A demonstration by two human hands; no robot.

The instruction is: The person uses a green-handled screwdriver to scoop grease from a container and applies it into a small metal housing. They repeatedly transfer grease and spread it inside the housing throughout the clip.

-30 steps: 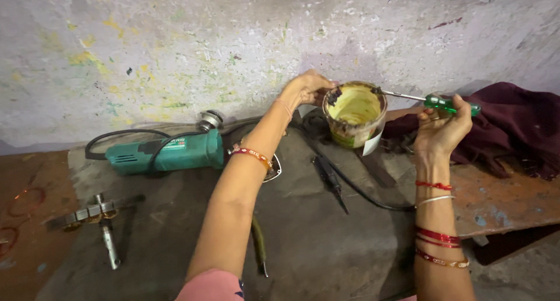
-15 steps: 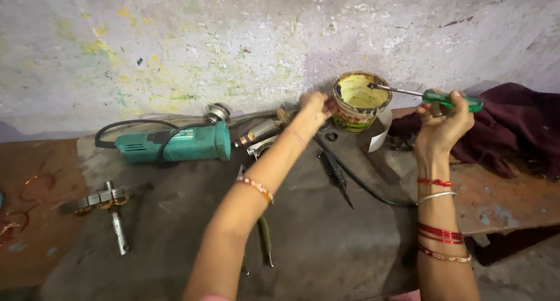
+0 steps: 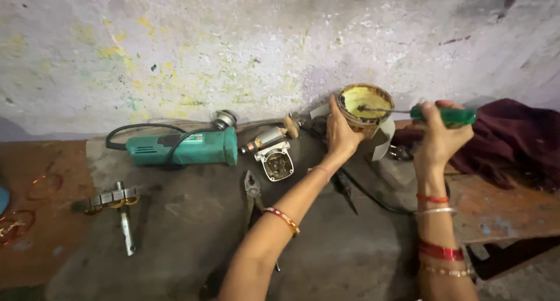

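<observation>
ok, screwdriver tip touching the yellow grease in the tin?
Touching. The head view shows the screwdriver shaft crossing the tin rim, its tip sunk into the yellow grease; left hand holds the tin.

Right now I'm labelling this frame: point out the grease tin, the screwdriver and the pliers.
grease tin [image 3: 366, 100], head view, yellow inside.
screwdriver [image 3: 446, 115], head view, green handle.
pliers [image 3: 252, 191], head view, pivot.
</observation>
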